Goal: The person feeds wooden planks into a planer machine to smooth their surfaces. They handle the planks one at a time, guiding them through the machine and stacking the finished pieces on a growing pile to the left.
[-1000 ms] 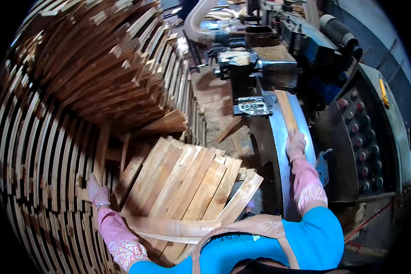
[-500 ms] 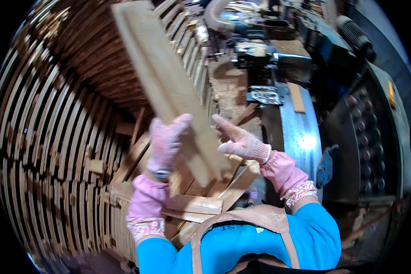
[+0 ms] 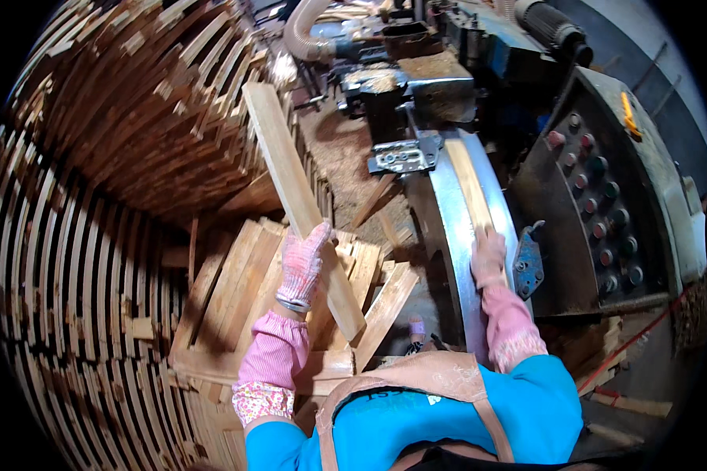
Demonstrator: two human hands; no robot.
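My left hand (image 3: 302, 263), in a pink-and-white knit glove, is closed around a long pale wooden board (image 3: 279, 157). The board slants from the upper left down toward my apron, its lower end over a stack of boards (image 3: 232, 290). My gloved right hand (image 3: 489, 257) grips the near end of a narrow wooden strip (image 3: 467, 184). That strip lies lengthwise on the shiny metal bed (image 3: 456, 255) of a woodworking machine, its far end by a metal guide block (image 3: 404, 155).
Tall stacks of wooden slats (image 3: 63, 275) rise on the left. At the right stands a control panel (image 3: 605, 196) with several round buttons; a blue metal bracket (image 3: 529, 263) sits beside the bed. Behind are a ribbed hose (image 3: 306, 31), a motor (image 3: 550, 27) and sawdust on the floor (image 3: 342, 149).
My right hand has moved from beside the board to the machine bed and now grips a strip there. The left hand's board has swung lower. My view has shifted to the right.
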